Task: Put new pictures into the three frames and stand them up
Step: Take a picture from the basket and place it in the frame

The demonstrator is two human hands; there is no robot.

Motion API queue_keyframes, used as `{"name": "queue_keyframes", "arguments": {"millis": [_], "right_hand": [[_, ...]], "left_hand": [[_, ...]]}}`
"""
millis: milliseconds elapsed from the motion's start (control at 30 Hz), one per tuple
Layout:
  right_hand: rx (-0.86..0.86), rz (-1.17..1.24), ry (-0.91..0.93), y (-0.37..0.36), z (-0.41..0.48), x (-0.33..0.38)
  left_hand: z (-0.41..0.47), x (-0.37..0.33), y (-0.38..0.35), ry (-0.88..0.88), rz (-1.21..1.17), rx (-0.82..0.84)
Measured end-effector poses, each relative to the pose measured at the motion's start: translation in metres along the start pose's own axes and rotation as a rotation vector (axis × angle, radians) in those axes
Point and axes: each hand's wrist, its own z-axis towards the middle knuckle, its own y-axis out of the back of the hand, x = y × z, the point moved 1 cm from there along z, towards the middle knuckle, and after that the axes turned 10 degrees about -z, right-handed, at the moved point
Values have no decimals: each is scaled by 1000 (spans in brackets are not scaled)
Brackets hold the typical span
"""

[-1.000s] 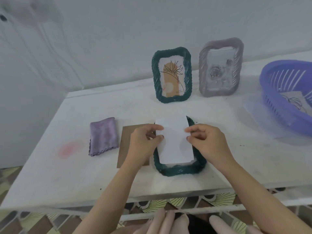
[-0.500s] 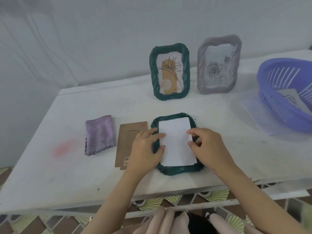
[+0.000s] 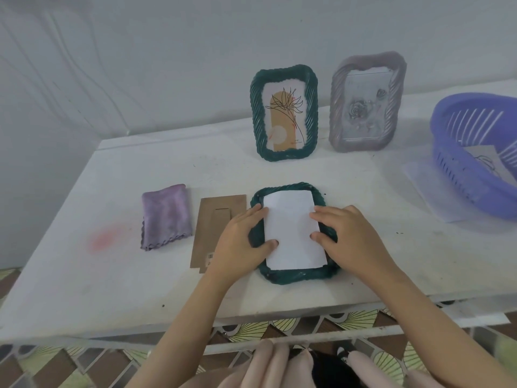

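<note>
Lowered since a second ago: white picture sheet (image 3: pixel 292 231), now flat inside the green frame (image 3: pixel 296 275) lying at the table's (image 3: pixel 84 275) front centre. Left hand (image 3: pixel 240 242), right hand (image 3: pixel 352 236): fingers extended, pressing the sheet's side edges. Cardboard backing (image 3: pixel 212 219): just left of the frame.

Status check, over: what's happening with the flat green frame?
Left hand and right hand pressing white paper picture into dark green woven frame lying flat. Brown cardboard backing beside it, not yet fitted. Nothing in the way.
</note>
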Motion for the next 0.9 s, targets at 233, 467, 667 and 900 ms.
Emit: {"name": "queue_keyframes", "arguments": {"millis": [233,467,667,900], "right_hand": [[50,-31,48,0,5,-9],[63,48,57,0,7,-13],[98,8,75,0,9,-16],[46,-39,80,-4,8,-15]], "left_hand": [[0,4,-1,-24,-20,10],[1,5,0,-15,-44,-1],[1,8,2,-8,-58,32],[2,6,-1,-15,28,25]]}}
